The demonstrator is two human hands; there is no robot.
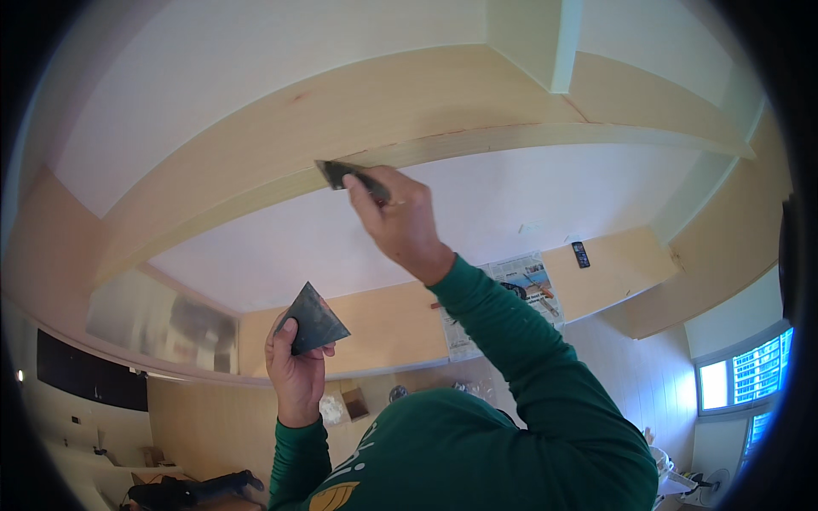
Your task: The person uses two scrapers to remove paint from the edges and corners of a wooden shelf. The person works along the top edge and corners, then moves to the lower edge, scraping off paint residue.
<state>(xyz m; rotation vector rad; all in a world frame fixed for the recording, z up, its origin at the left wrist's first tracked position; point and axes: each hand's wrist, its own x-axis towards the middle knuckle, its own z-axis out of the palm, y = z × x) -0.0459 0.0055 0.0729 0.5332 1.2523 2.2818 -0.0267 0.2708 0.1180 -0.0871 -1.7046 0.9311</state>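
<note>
My right hand point(409, 223) grips a dark, flat putty knife point(332, 173), its blade at the pale front edge of a long wooden shelf board point(383, 98). A thin reddish line runs along that board's edge to the right of the blade. Lower and to the left, my left hand point(296, 375) pinches a dark grey, flat scraper plate point(313, 322), thumb on its face and a corner pointing up. The plate is apart from the shelf. Any filler on either tool is too small to make out.
Below the shelf, a lower wooden ledge point(400, 317) carries newspaper point(511, 277) with small tools on it and a black phone point(581, 255). A white upright panel point(530, 38) meets the shelf's top. An open box point(354, 402) lies on the floor; a window point(750, 375) is at right.
</note>
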